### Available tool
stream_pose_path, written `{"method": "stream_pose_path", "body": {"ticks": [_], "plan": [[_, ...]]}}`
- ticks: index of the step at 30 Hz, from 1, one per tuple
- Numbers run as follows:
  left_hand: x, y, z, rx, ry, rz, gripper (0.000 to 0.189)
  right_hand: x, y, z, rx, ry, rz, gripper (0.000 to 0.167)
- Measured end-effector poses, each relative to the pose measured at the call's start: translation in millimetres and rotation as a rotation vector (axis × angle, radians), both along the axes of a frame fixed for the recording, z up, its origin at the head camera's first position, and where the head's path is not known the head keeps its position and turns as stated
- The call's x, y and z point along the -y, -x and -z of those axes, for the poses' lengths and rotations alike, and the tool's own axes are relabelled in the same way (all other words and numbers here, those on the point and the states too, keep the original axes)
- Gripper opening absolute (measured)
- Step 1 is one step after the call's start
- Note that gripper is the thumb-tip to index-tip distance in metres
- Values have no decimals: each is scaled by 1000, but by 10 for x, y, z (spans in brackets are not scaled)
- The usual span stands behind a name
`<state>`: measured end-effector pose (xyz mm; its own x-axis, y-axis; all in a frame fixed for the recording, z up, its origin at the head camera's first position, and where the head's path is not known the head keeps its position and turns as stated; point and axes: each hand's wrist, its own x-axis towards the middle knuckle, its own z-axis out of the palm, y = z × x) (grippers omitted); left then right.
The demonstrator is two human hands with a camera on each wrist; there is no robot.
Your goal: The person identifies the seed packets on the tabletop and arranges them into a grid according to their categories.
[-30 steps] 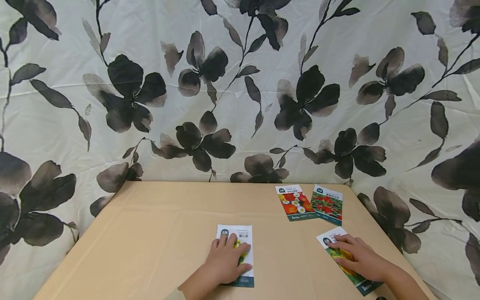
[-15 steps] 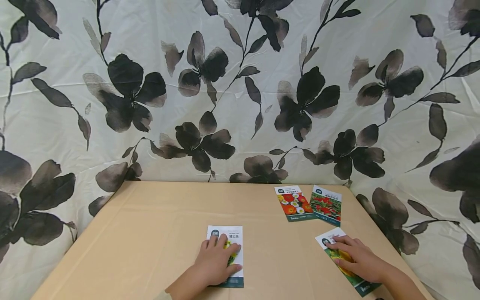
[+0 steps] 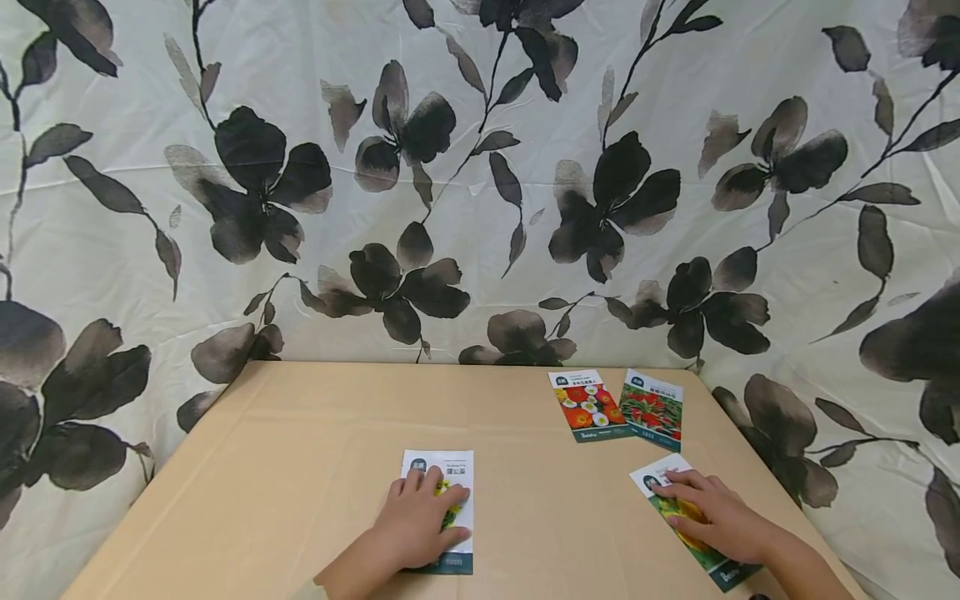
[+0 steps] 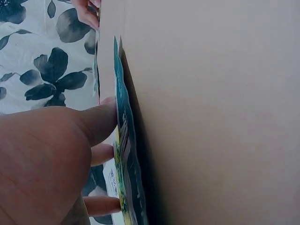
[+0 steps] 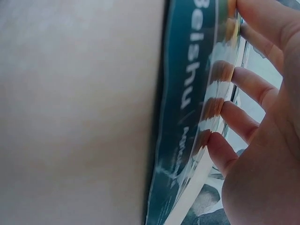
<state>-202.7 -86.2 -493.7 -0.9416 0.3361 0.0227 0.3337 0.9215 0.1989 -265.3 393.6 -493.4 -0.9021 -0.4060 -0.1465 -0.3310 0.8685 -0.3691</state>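
My left hand (image 3: 420, 518) rests with spread fingers on a white seed packet (image 3: 459, 542) that lies flat near the middle front of the table. In the left wrist view its thumb and fingertips touch the face of that packet (image 4: 124, 117), seen edge-on. Over to the right, my right hand (image 3: 716, 515) lies on a slanted seed packet (image 3: 731, 573) with yellow and green print. The right wrist view shows several fingertips touching the glossy face of this packet (image 5: 187, 93), beside its dark teal band. Each palm hides part of its packet in the head view.
Two more seed packets lie at the back right of the table (image 3: 300, 467): one with orange and white flowers (image 3: 591, 407), one with red flowers (image 3: 654, 410). Their edges overlap slightly. A floral cloth (image 3: 480, 183) hangs behind the table. A small dark object (image 3: 759, 597) shows at the bottom edge.
My left hand has slid leftward across the table, and the white packet under it has moved along. My right hand and its packet stay in about the same place.
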Motion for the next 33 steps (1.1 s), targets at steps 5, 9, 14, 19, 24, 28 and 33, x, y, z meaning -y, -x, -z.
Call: {"method": "stream_pose_path", "body": {"ticks": [5,9,14,19,24,28,33], "plan": [[62,9,0,22,-16,13,57,-1,5,9,-5,-8,0,49],[105,15,14,25,-17,24,57,-5,5,14,-4,-10,2,49],[141,6,-6,17,-17,35,56,0,1,14,-11,-26,0,48],[170,-1,-48,17,-14,30,56,3,2,4,-13,-30,-2,48],[212,-2,-73,27,-23,28,56,6,4,-3,-19,-29,1,48],[253,-2,-61,29,-28,34,55,8,-1,1,-25,-33,-1,48],[304,10,-19,2,-25,42,56,11,-3,-6,-25,-34,-1,48]]}}
